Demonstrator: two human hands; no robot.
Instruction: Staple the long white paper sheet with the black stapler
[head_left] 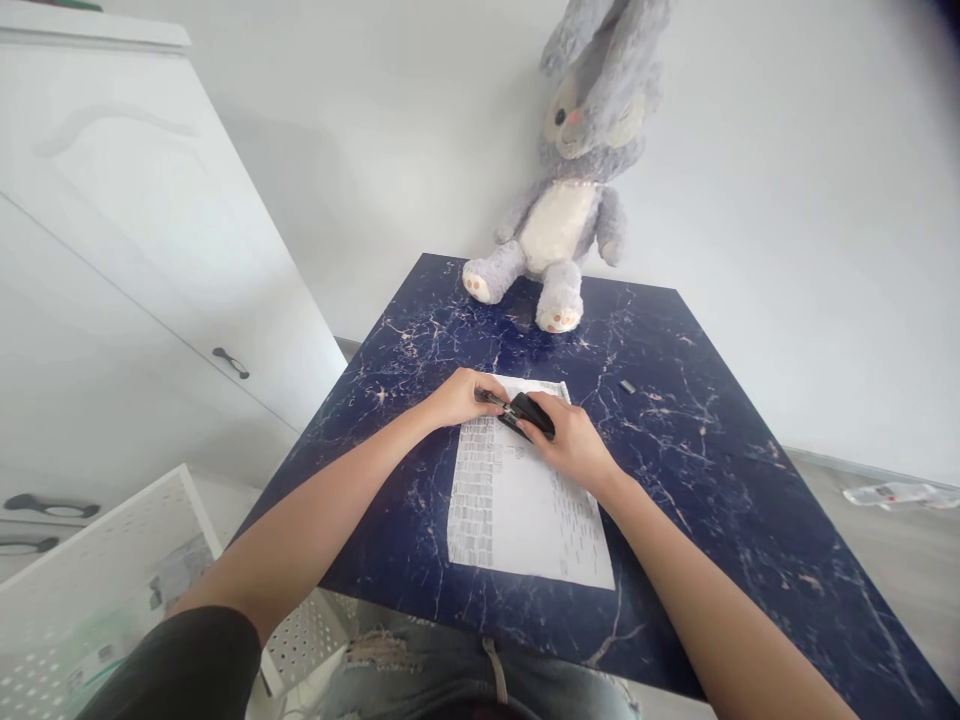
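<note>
Both hands are on a black stapler (534, 414) above the upper part of a printed paper sheet (525, 500). My left hand (466, 398) pinches the stapler's narrow metal end, its fingers closed. My right hand (571, 438) wraps around the wider black body. The stapler looks opened out, with a metal part showing between the hands, though the fingers hide some of it. Beyond my right hand, a small grey strip (627, 386), resembling a row of staples, lies on the table.
The dark blue marble-patterned table (720, 520) stands against a wall. A grey plush rabbit (559, 225) sits at its back edge. White cabinets (135, 250) are on the left, and a white perforated basket (300, 640) stands low beside the table.
</note>
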